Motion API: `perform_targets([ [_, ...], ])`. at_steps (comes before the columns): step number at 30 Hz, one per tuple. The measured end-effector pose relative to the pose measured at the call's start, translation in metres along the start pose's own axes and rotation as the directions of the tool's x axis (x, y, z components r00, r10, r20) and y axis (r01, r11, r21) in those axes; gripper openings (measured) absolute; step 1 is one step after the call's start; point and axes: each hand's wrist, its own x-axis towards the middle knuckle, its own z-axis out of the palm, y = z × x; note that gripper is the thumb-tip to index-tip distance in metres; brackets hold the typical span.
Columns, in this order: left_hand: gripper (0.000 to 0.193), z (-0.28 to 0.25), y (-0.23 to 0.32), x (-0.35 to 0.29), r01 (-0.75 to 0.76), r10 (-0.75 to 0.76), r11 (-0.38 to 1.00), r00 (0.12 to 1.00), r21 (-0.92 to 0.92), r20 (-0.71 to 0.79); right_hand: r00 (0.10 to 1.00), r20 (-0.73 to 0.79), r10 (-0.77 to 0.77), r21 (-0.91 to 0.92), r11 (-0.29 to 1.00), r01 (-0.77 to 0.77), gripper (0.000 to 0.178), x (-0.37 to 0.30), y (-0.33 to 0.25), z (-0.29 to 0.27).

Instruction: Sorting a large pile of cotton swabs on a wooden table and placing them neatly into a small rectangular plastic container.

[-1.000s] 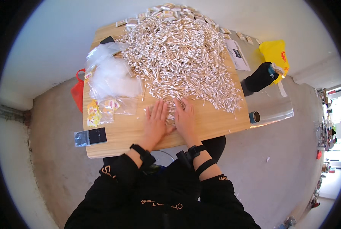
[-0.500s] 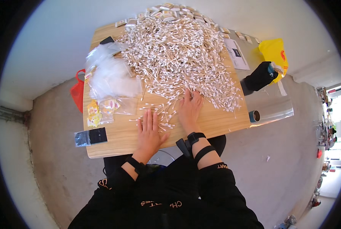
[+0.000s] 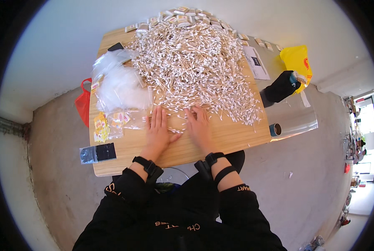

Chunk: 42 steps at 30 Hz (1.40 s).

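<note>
A wide heap of cotton swabs (image 3: 191,62) with white tips and wooden sticks covers the far middle of the wooden table (image 3: 233,136). My left hand (image 3: 157,130) lies flat at the heap's near left edge, fingers stretched forward and thumb out to the right. Opposite it, my right hand (image 3: 199,127) rests with its fingers apart and slightly bent, the tips touching swabs at the heap's near edge. Some loose swabs (image 3: 177,121) lie in the gap between both hands. Neither hand grips anything that I can see.
Clear plastic bags (image 3: 122,85) and yellow labels (image 3: 101,126) lie at the left, beside a small black pouch (image 3: 105,152). Filled swab packets (image 3: 185,19) line the back. To the right are a paper sheet (image 3: 256,62), a black-covered bottle (image 3: 281,87), a yellow bag (image 3: 296,56) and a cup-like cylinder (image 3: 275,129).
My left hand has moved forward to the heap's edge. My right hand has come slightly nearer to me and leftward, narrowing the gap around the loose swabs.
</note>
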Motion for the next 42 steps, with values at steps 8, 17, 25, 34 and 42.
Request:
perform_targets([
  [8, 0.105, -0.005, 0.041, -0.038, -0.054, 0.053, 0.999, 0.989, 0.001, 0.141, 0.993, 0.029, 0.117, -0.065, 0.991, -0.115, 0.038, 0.016, 0.011, 0.001],
  [17, 0.096, 0.030, 0.051, 0.014, -0.040, 0.039, 0.999, 0.999, 0.019, 0.013, 0.990, 0.125, 0.068, 0.189, 0.978, -0.091, 0.036, -0.016, -0.003, -0.014],
  [25, 0.086, -0.023, 0.044, -0.004, -0.104, 0.125, 0.990, 0.960, -0.094, 0.251, 0.991, 0.061, 0.117, -0.022, 0.993, -0.115, 0.040, -0.017, -0.003, -0.015],
  [34, 0.085, -0.007, 0.032, -0.054, -0.093, 0.090, 0.989, 0.996, 0.118, 0.029, 0.995, 0.018, 0.095, -0.035, 0.995, -0.094, 0.039, -0.019, -0.018, -0.013],
  [42, 0.103, -0.017, 0.028, -0.032, -0.004, 0.013, 0.996, 0.995, -0.090, 0.098, 0.997, -0.009, 0.072, -0.045, 0.996, -0.072, 0.039, -0.024, -0.026, -0.003],
])
